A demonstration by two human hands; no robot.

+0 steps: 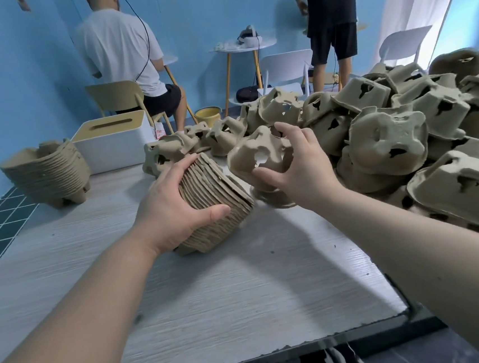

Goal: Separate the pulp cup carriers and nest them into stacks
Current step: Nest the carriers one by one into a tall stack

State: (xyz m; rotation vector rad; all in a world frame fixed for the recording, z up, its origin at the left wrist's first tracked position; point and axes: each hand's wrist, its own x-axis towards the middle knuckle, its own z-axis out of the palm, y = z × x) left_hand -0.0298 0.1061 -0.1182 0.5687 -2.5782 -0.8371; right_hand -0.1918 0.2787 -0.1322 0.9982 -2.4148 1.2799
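My left hand [167, 208] grips a nested stack of brown pulp carriers [213, 195] that lies tilted on its side on the pale table [214, 300]. Just right of the stack, my right hand [298, 169] holds a single pulp carrier [256, 153] in the air, fingers curled round its far and near edges. A big loose heap of carriers [389, 137] covers the table's right and back. A finished upright stack [50, 173] stands at the far left edge.
A white tissue box [111, 141] with a tan lid sits behind the left stack. Beyond the table are chairs, a small round table, a seated person and a standing person. The table's near edge runs along the bottom.
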